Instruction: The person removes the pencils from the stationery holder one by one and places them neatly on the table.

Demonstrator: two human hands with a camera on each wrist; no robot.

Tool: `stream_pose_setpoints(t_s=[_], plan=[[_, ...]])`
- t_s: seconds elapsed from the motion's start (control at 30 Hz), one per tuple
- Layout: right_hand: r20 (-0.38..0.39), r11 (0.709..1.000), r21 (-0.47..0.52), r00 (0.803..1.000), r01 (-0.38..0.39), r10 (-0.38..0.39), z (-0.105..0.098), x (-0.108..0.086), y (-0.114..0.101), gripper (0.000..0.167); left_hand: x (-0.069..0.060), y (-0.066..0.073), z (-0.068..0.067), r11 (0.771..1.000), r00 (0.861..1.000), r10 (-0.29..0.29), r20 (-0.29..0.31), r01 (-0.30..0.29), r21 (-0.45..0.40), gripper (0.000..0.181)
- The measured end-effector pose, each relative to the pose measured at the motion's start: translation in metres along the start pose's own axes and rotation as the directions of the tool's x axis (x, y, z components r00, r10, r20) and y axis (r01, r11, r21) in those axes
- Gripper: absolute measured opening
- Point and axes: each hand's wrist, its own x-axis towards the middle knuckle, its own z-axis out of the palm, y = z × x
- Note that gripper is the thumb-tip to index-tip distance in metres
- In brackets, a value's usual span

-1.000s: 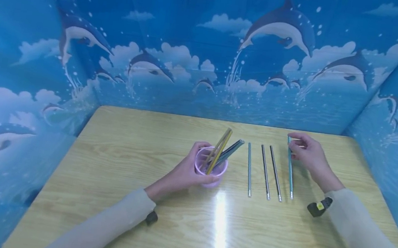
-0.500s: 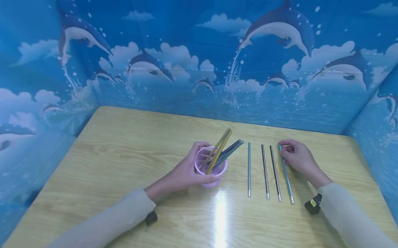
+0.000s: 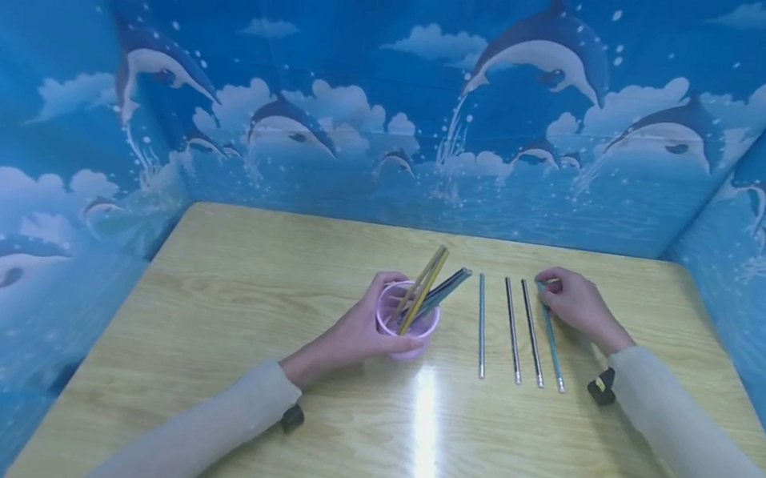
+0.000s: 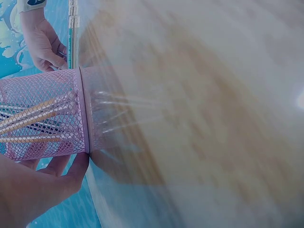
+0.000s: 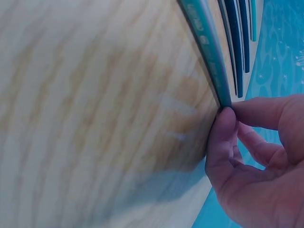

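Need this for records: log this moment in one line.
left hand: holds pencil cup | right hand: pinches rightmost pencil | table: three more pencils

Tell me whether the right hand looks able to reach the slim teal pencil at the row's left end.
Probably yes, if it lets go: the right hand pinches the slim right-end teal pencil. Two slim dark pencils lie flat between, but nothing covers the left-end teal pencil.

The wood-grain table (image 3: 260, 287) bears a pink mesh cup (image 4: 45, 116) and four pencils (image 3: 512, 330).

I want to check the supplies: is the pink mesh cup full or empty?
Partly filled: several pencils lean inside the cup, with space left around them.
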Motion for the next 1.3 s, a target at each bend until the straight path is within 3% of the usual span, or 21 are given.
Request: stream_pose_setpoints(t_s=[0.47,0.7,0.8,1.0,1.1,1.3], plan=[[-0.038,0.995,0.079,0.997,-0.058,0.061,0.002,-0.004,0.003,0.046,0.002,-0.002,0.0,1.0,1.0,-0.004,-0.002,0.004,0.01,0.098],[-0.19,0.986,0.161,0.979,-0.038,0.069,0.002,-0.015,0.002,0.046,0.002,0.0,0.001,1.0,1.0,0.003,0.001,-0.003,0.008,0.098],[-0.245,0.969,0.248,0.966,-0.013,0.076,0.002,-0.023,-0.003,0.046,0.0,-0.001,0.001,1.0,1.0,0.005,0.006,-0.005,-0.007,0.098],[-0.359,0.9,0.434,0.925,0.052,0.12,0.0,-0.039,-0.019,0.04,0.0,-0.002,0.0,0.999,1.0,0.01,0.017,-0.009,-0.034,0.096],[-0.414,0.851,0.512,0.902,0.115,0.127,0.004,-0.046,-0.028,0.032,0.0,-0.002,0.0,0.999,1.0,0.01,0.016,-0.009,-0.037,0.096],[-0.438,0.673,0.691,0.894,0.263,0.1,0.015,-0.061,-0.056,0.019,0.0,-0.001,0.0,0.999,1.0,0.009,0.01,-0.009,-0.037,0.095]])
